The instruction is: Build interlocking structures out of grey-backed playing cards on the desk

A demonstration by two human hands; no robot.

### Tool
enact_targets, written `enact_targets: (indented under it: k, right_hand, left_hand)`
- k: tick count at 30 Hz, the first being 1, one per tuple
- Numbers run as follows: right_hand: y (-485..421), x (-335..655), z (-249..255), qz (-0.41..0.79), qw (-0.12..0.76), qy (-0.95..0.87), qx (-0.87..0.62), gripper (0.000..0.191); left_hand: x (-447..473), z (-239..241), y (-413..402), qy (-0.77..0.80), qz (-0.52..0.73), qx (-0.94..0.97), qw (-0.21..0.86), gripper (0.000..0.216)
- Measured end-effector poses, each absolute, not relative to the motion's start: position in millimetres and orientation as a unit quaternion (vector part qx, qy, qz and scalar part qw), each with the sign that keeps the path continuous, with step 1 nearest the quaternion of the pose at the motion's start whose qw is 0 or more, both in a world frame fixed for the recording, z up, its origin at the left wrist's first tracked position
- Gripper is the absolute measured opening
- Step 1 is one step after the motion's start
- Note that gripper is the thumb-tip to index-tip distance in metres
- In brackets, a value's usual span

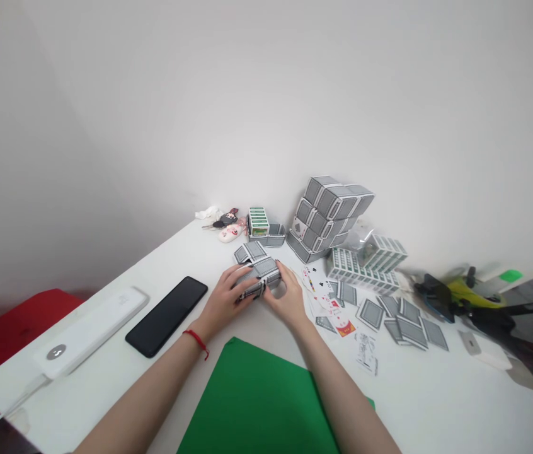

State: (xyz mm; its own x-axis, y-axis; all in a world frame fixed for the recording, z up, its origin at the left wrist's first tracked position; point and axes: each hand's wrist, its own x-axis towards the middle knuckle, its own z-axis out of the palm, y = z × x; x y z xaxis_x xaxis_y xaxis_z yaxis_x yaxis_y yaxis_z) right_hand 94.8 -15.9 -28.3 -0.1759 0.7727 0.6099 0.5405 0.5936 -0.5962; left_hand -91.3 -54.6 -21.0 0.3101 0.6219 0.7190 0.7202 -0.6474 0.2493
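Observation:
Both of my hands meet over a small block of folded grey-backed playing cards (263,275) on the white table (436,403). My left hand (227,299), with a red string on its wrist, curls its fingers round the block's left and front side. My right hand (289,296) grips it from the right. A second card cube (249,252) lies just behind the held one. Farther back stands a tall stack of card cubes (330,214).
A black phone (167,315) and a white power bank (89,329) lie at the left. Loose cards (370,315) are scattered at the right, with card packs (363,265) behind them. A green sheet (252,403) lies near me. Keys and trinkets (226,226) sit by the wall.

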Motion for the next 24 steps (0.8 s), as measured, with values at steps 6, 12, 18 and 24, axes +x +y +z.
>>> enact_targets:
  k: [6,12,18,24]
  right_hand:
    - [-16.4,95.3,-30.3,0.104,0.463,-0.770,-0.426,0.066]
    - [-19.8,94.9,-32.6,0.086,0.450,-0.791,-0.405,0.058]
    - [-19.7,99.8,-34.4,0.060,0.444,-0.821,-0.355,0.051]
    - [-16.6,107.8,-30.0,0.052,0.430,-0.845,-0.313,0.053]
  left_hand:
    - [-91.8,-22.0,-54.6,-0.417,-0.413,-0.808,0.053,0.031]
    - [-92.1,-21.4,-54.9,-0.417,-0.414,-0.807,0.051,0.030]
    - [-92.5,-20.2,-55.2,-0.415,-0.408,-0.812,0.051,0.032]
    - [-92.4,-20.4,-55.8,-0.410,-0.412,-0.812,0.050,0.031]
